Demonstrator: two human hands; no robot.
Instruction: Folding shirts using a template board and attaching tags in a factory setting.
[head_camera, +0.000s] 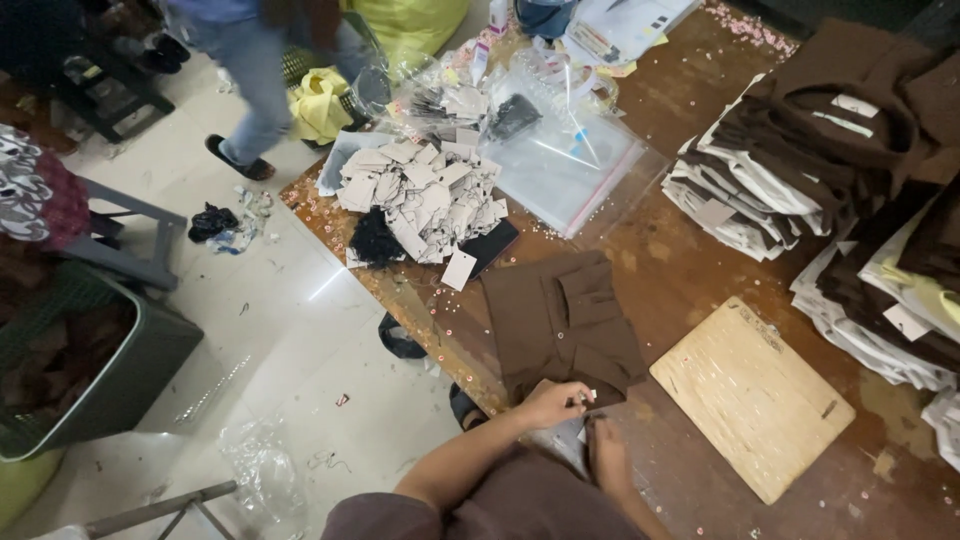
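On the table (690, 270), the folded shirt (560, 325) lies between the tag pile (425, 200) and the board (752, 397), seemingly cardboard.

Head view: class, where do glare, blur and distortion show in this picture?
Head view: glare streaks the floor tiles and clear plastic bags; the walking person's legs are motion-blurred; wide-angle bending curves the table; the left hand is sharp enough.

One folded brown garment (560, 325); one wooden board (752, 398); one heap of paper tags (425, 195), too many to count; two stacks of folded brown garments (800, 150); one clear plastic bag (565, 160); two hands (555, 403).
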